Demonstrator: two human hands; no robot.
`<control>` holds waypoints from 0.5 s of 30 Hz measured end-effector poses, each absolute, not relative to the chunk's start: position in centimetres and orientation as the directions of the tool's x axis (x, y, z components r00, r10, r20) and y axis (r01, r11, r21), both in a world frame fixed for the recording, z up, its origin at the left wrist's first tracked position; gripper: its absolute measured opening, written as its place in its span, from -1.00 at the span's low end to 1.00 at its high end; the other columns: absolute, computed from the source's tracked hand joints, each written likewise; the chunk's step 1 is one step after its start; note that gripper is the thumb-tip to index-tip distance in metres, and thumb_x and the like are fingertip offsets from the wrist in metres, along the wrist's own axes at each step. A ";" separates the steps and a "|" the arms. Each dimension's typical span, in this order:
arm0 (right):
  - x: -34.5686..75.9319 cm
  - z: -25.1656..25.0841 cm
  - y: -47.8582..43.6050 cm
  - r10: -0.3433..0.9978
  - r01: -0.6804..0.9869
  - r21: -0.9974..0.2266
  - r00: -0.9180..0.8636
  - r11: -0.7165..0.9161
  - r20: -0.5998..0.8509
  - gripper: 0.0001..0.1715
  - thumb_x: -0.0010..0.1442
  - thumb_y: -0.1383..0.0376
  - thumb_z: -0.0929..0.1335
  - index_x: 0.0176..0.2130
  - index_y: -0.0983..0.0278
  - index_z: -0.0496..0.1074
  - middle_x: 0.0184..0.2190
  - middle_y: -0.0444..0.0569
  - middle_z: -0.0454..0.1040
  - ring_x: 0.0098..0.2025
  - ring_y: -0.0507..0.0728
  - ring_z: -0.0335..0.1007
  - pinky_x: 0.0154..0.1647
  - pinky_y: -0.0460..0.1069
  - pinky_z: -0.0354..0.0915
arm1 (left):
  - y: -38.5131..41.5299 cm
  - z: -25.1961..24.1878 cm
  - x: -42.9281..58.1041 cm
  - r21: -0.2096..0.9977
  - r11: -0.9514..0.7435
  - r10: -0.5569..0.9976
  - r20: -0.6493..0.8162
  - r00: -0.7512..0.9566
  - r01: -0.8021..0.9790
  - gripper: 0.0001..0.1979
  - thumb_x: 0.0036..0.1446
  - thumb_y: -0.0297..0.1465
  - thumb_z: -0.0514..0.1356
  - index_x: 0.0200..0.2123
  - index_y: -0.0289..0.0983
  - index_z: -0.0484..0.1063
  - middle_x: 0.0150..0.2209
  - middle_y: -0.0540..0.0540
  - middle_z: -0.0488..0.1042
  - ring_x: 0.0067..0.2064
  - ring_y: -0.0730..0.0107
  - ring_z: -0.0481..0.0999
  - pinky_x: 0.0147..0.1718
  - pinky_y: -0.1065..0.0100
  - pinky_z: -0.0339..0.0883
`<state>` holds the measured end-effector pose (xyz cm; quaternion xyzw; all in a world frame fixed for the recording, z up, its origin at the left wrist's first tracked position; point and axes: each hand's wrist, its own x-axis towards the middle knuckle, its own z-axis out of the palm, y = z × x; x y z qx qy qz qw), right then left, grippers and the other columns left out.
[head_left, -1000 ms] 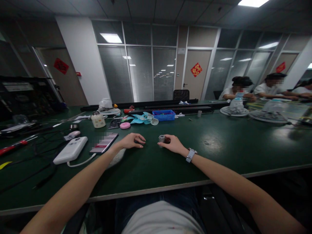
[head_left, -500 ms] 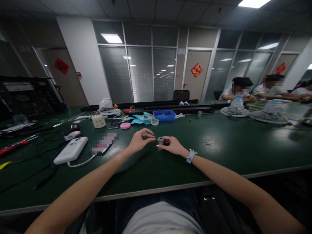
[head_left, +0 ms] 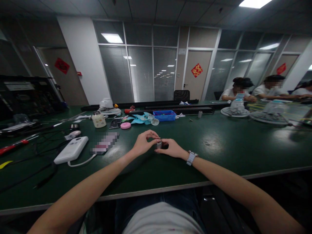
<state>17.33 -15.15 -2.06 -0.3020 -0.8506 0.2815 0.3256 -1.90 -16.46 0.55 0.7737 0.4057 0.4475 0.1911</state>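
Bare table [head_left: 219, 143] rightward; phone [head_left: 104, 145] and power bank [head_left: 71, 149] crowd left.

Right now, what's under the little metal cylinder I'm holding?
The green table lies under the metal cylinder; left hand and right hand cover its base, so contact cannot be seen.

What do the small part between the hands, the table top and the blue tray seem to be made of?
The small cylinder: probably metal, grey with a bright glint; too small to be sure. The table top: dark green mat, perhaps rubber, with dull, soft light reflections. The blue tray: likely moulded plastic, even saturated colour.
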 end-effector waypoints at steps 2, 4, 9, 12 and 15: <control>17.3 -2.0 -15.2 0.701 0.337 -0.675 -0.603 0.656 0.381 -0.58 0.07 0.07 0.45 -0.18 0.32 0.49 -0.28 -0.04 0.54 -0.26 0.11 0.45 -0.18 -0.01 0.35 | -16.5 0.6 -1.9 0.658 -0.595 0.802 0.529 0.279 0.462 -0.78 0.03 -0.27 0.31 -0.27 -0.23 0.42 -0.26 -0.09 0.62 -0.18 0.17 0.59 -0.19 0.23 0.32; 17.3 -2.1 -15.2 0.705 0.339 -0.679 -0.601 0.651 0.377 -0.58 0.07 0.08 0.45 -0.19 0.33 0.49 -0.29 -0.04 0.54 -0.27 0.11 0.46 -0.19 -0.01 0.35 | -16.4 0.7 -2.0 0.656 -0.598 0.800 0.524 0.292 0.461 -0.77 0.03 -0.27 0.31 -0.26 -0.23 0.42 -0.25 -0.10 0.62 -0.16 0.16 0.59 -0.17 0.21 0.33; 17.3 -2.2 -15.1 0.694 0.313 -0.687 -0.609 0.655 0.384 -0.57 0.07 0.08 0.45 -0.16 0.33 0.49 -0.27 -0.04 0.55 -0.26 0.11 0.46 -0.19 -0.02 0.35 | -16.3 0.9 -2.2 0.678 -0.611 0.790 0.488 0.370 0.409 -0.76 0.02 -0.28 0.32 -0.27 -0.25 0.43 -0.25 -0.13 0.61 -0.17 0.17 0.60 -0.13 0.22 0.37; 17.3 -2.3 -15.0 0.688 0.316 -0.676 -0.610 0.666 0.393 -0.57 0.08 0.08 0.44 -0.15 0.32 0.49 -0.26 -0.04 0.55 -0.26 0.10 0.46 -0.19 -0.02 0.34 | -16.2 0.9 -2.4 0.690 -0.618 0.779 0.470 0.416 0.377 -0.77 0.05 -0.29 0.30 -0.24 -0.26 0.43 -0.22 -0.14 0.60 -0.15 0.18 0.60 -0.12 0.24 0.38; 17.3 -2.2 -15.0 0.689 0.323 -0.670 -0.609 0.668 0.393 -0.57 0.07 0.09 0.45 -0.14 0.31 0.49 -0.24 -0.04 0.56 -0.24 0.11 0.47 -0.19 -0.03 0.34 | -16.2 0.9 -2.6 0.689 -0.628 0.768 0.471 0.434 0.362 -0.79 0.09 -0.31 0.27 -0.22 -0.26 0.43 -0.19 -0.15 0.60 -0.12 0.18 0.59 -0.11 0.25 0.38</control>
